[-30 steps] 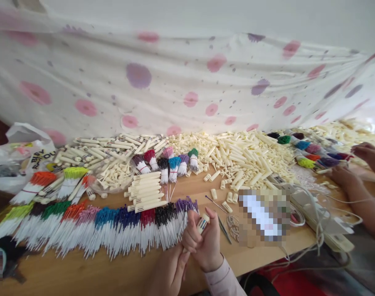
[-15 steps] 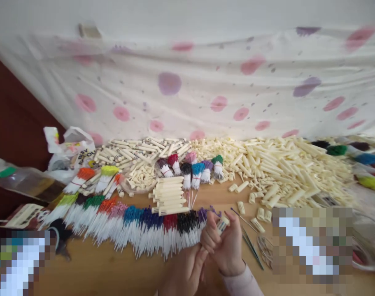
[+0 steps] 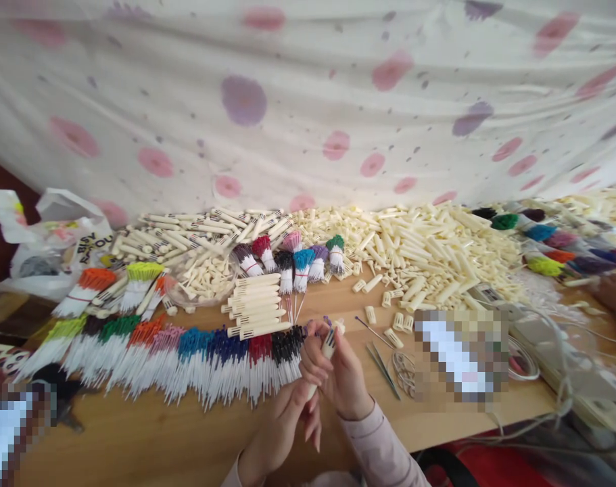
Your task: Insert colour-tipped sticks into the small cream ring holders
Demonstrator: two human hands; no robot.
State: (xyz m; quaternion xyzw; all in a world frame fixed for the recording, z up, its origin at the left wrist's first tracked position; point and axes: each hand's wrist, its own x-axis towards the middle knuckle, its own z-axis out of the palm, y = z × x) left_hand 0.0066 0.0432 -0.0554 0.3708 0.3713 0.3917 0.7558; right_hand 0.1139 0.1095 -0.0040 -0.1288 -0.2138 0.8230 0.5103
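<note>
A cream plastic pen barrel (image 3: 328, 343) with dark slots near its top is held tilted between both hands. My right hand (image 3: 349, 382) is wrapped round the slotted upper part, thumb on one side and curled fingers on the other. Lower down, my left hand (image 3: 286, 411) closes on the barrel's other end, mostly hidden by the fingers. Just beyond the hands lies a long row of white pen refills (image 3: 201, 368) with coloured tops, sorted by colour. Finished-looking slotted pens (image 3: 257, 308) are stacked behind that row.
Tweezers (image 3: 383, 370), a thin rod (image 3: 373, 331) and rubber bands (image 3: 404, 372) lie to the right. Heaps of cream pen parts (image 3: 424, 243) line the curtain. Banded refill bundles (image 3: 302, 267) stand behind. A power strip (image 3: 551, 352) and another person's hand (image 3: 614, 297) are far right.
The view has tilted down and turned right, bringing the power strip and another person's hand into sight. The pen barrel now stands more upright in my hands, with more of its slotted end visible.
</note>
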